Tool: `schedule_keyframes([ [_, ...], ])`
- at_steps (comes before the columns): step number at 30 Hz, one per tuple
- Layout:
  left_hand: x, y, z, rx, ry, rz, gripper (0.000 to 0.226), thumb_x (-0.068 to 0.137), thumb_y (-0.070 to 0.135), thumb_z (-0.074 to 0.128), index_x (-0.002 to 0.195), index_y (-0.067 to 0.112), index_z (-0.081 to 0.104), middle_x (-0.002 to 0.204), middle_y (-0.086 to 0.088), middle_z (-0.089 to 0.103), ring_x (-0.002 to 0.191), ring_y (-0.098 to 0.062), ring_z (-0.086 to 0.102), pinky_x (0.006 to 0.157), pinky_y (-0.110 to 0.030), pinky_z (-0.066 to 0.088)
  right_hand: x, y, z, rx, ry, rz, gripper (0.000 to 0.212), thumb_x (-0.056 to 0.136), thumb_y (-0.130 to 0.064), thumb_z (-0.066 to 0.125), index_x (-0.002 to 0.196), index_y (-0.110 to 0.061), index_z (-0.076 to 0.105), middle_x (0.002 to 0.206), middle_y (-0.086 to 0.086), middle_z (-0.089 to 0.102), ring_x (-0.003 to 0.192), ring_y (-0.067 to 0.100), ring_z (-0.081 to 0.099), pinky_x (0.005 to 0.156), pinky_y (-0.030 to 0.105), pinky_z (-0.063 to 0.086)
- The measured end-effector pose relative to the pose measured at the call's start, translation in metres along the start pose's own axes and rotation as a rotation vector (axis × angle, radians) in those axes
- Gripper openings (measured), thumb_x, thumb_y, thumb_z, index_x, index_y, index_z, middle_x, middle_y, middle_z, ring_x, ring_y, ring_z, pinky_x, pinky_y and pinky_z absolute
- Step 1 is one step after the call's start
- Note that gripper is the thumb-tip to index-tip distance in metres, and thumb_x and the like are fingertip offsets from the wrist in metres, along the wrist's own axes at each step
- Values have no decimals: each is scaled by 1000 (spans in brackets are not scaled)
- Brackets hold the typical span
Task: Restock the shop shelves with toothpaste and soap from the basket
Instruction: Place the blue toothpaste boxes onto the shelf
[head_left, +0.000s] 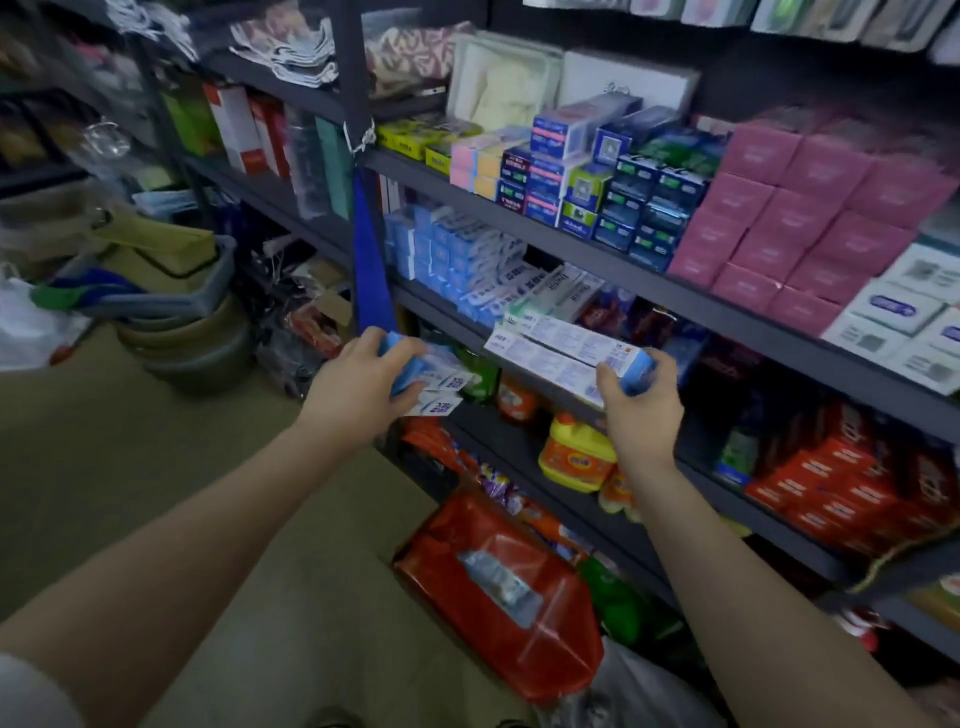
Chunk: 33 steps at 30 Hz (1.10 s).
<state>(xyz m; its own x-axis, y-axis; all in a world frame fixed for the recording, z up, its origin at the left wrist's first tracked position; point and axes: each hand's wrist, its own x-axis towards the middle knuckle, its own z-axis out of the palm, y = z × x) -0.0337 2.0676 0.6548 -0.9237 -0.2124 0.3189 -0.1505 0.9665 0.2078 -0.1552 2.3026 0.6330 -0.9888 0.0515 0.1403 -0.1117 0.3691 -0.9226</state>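
Observation:
My left hand (358, 387) grips a bundle of blue and white toothpaste boxes (436, 376) in front of the dark shelf (582, 260). My right hand (644, 410) holds the near end of long white and blue toothpaste boxes (561, 353), whose far ends point at the middle shelf. Stacked blue toothpaste boxes (457, 254) lie on that shelf behind them. Pink soap boxes (800, 218) stand piled on the shelf above, to the right. No basket can be told apart in this view.
Lower shelves hold an orange and yellow detergent jug (574, 457) and red boxes (841, 493). A red plastic pack (509, 592) lies on the floor by the shelf. Stacked tubs and bags (176, 312) stand at the left. A blue strap (371, 260) hangs from the shelf post.

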Motion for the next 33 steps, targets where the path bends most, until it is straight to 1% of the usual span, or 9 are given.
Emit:
schedule_keyframes([
  [2,25,-32,10,11,2,46,38,83,25,64,119,17,54,103,-18,53,90,-37,55,61,-42,50,12,-3,39,3,47,-3,47,77,-49,62,116,-30,41,102,8,58,89,31,61,73,49,55],
  [5,67,-82,25,3,2,155,38,80,22,67,115,17,55,98,-18,54,83,-37,58,55,-39,51,28,-9,98,11,129,-1,42,86,-33,62,121,-22,42,113,10,52,96,25,55,77,37,50],
  [8,113,-130,35,-38,-24,253,39,78,21,69,115,15,57,95,-19,54,80,-38,59,56,-37,49,45,-17,156,-41,234,-12,42,88,-27,61,125,-17,42,125,8,46,101,14,47,78,29,42],
  [12,165,-183,44,-70,-52,394,40,78,23,69,113,19,51,92,-17,54,77,-36,59,54,-35,49,70,-27,225,-178,333,1,43,89,-24,59,126,-14,41,129,13,42,99,25,53,72,32,46],
  [15,193,-212,53,-77,-42,471,34,80,34,52,111,20,50,93,-16,56,75,-33,60,54,-32,49,82,-24,270,-288,362,25,42,89,-24,60,126,-14,41,127,14,43,92,27,54,65,35,49],
  [18,210,-233,69,-116,-65,526,34,80,36,45,108,17,53,94,-17,56,76,-34,61,56,-33,50,85,-18,310,-372,319,26,45,86,-21,63,125,-16,42,130,14,41,106,35,52,64,38,51],
  [21,215,-249,86,-170,-95,542,30,80,35,47,106,19,49,95,-18,57,78,-34,61,54,-33,50,91,-17,334,-368,275,49,47,85,-20,63,126,-17,40,133,14,39,116,36,45,79,47,51],
  [27,216,-277,110,-223,-185,536,30,79,36,47,105,24,48,95,-14,57,77,-31,61,54,-31,49,112,-9,343,-292,159,111,60,82,-16,69,130,-19,34,138,12,32,127,30,36,96,39,40],
  [33,218,-291,127,-353,-281,439,33,77,42,47,107,27,48,97,-11,55,79,-27,60,61,-28,47,149,-4,346,-313,26,170,75,80,-10,71,137,-27,26,145,14,24,131,34,35,105,50,38],
])
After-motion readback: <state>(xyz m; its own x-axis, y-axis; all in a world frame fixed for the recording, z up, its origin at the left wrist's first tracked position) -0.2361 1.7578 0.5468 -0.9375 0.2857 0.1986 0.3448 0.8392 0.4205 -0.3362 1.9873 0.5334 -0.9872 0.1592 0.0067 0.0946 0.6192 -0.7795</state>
